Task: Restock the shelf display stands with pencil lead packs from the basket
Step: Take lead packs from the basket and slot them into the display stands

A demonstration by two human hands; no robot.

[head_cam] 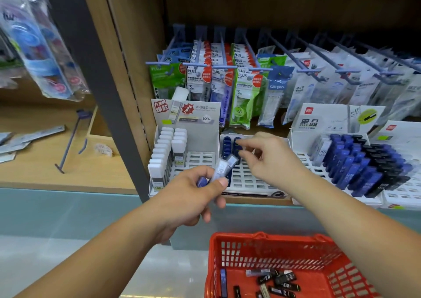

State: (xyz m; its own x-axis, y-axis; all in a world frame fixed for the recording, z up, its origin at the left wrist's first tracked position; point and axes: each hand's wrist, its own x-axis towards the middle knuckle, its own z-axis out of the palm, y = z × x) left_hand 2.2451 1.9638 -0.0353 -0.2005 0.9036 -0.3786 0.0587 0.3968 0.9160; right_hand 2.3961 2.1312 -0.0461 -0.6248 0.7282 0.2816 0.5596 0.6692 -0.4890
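Wooden shelf (pixel 136 69), head view: L hand (pixel 189 195) grips a few blue/clear lead packs (pixel 224 167) in front of middle display stand (pixel 248 178). R hand (pixel 268 158), fingers part-curled, over stand's blue packs (pixel 226 147); possibly touching one, grip can't be told. Red basket (pixel 268 240) below, w/ loose packs (pixel 280 279) inside

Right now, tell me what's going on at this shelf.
A person is restocking pencil leads. The left hand grips a few lead packs in front of the middle display stand, whose slots are mostly empty. The right hand reaches over that stand, its fingers at the blue packs standing in the back rows. Whether it pinches one is unclear. The red basket below holds more loose packs.
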